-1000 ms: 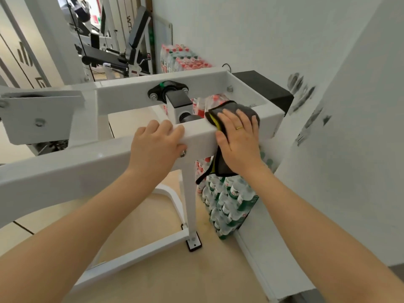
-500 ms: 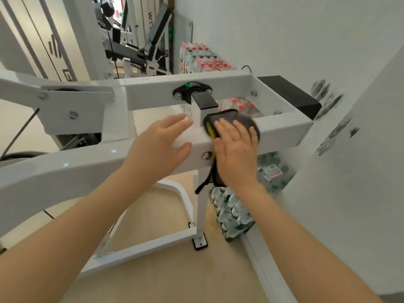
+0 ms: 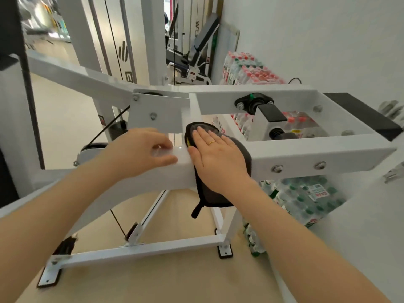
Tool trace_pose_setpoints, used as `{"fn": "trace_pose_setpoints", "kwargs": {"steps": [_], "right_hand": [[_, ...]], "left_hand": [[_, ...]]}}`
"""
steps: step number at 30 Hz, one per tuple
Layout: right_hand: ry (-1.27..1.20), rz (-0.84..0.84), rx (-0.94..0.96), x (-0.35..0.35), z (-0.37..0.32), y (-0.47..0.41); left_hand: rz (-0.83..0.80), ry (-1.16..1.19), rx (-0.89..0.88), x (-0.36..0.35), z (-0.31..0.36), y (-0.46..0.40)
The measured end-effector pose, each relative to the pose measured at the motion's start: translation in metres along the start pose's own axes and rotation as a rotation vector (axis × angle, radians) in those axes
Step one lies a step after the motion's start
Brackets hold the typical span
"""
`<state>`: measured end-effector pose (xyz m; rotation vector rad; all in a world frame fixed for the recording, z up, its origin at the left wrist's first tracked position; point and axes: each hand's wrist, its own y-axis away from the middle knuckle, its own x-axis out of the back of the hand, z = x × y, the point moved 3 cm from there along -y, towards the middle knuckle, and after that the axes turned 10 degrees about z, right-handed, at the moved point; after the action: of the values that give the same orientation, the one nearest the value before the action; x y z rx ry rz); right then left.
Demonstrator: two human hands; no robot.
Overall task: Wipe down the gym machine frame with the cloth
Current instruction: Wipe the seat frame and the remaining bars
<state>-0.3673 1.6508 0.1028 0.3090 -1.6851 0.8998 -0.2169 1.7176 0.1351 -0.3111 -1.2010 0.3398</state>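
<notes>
Right hand (image 3: 218, 158) flat, fingers straight, presses dark cloth (image 3: 238, 149) on white frame (image 3: 306, 154) — left hand (image 3: 140, 152), at 9 o'clock, rests loosely curled; beige floor (image 3: 166, 281) below.

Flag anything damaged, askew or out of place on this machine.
Nothing stands out. The white frame looks intact with its bolts in place. The right hand presses the dark cloth flat on the beam; the left hand rests beside it.
</notes>
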Motion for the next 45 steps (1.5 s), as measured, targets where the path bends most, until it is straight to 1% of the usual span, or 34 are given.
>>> {"fn": "trace_pose_setpoints", "kwargs": {"steps": [4, 7, 10, 13, 16, 18, 22, 24, 26, 28, 30, 34, 37, 41, 45], "right_hand": [[-0.109, -0.229, -0.074, -0.016, 0.013, -0.050], [-0.145, -0.326, -0.124, -0.026, 0.018, -0.088], [-0.180, -0.343, -0.204, -0.027, 0.017, -0.101], [-0.115, -0.336, -0.165, -0.024, 0.007, -0.079], [-0.023, -0.323, -0.119, -0.016, -0.003, -0.045], [-0.006, -0.321, -0.120, -0.013, -0.009, -0.040], [-0.015, -0.309, -0.274, -0.020, -0.006, -0.064], [-0.027, -0.289, -0.348, -0.028, -0.001, -0.085], [-0.057, -0.283, -0.366, -0.036, 0.003, -0.107], [-0.140, -0.281, -0.374, -0.041, 0.008, -0.123], [-0.238, -0.273, -0.356, -0.043, 0.016, -0.133], [-0.308, -0.297, -0.259, -0.041, 0.031, -0.147], [-0.379, -0.329, -0.214, -0.039, 0.035, -0.152], [-0.419, -0.353, -0.167, -0.040, 0.045, -0.131], [-0.439, -0.379, -0.130, -0.041, 0.047, -0.118]], "left_hand": [[-0.168, -0.026, -0.074, 0.001, -0.004, -0.012], [-0.252, -0.024, -0.083, 0.004, -0.010, -0.020], [-0.281, -0.025, -0.125, 0.003, -0.012, -0.023], [-0.280, -0.020, -0.204, 0.003, -0.017, -0.021], [-0.330, 0.019, -0.284, 0.004, -0.018, -0.024], [-0.342, 0.041, -0.308, 0.005, -0.023, -0.032], [-0.277, -0.021, -0.248, 0.001, -0.040, -0.047], [-0.200, -0.039, -0.211, 0.001, -0.050, -0.055], [-0.099, -0.076, -0.204, 0.001, -0.057, -0.065], [-0.014, -0.134, -0.197, 0.001, -0.063, -0.076], [-0.002, -0.206, -0.163, -0.001, -0.069, -0.087], [-0.084, -0.318, -0.087, -0.011, -0.079, -0.106], [-0.045, -0.282, -0.047, -0.013, -0.082, -0.111], [0.066, -0.207, -0.084, -0.009, -0.082, -0.112], [0.100, -0.175, -0.072, -0.009, -0.085, -0.115]]}}
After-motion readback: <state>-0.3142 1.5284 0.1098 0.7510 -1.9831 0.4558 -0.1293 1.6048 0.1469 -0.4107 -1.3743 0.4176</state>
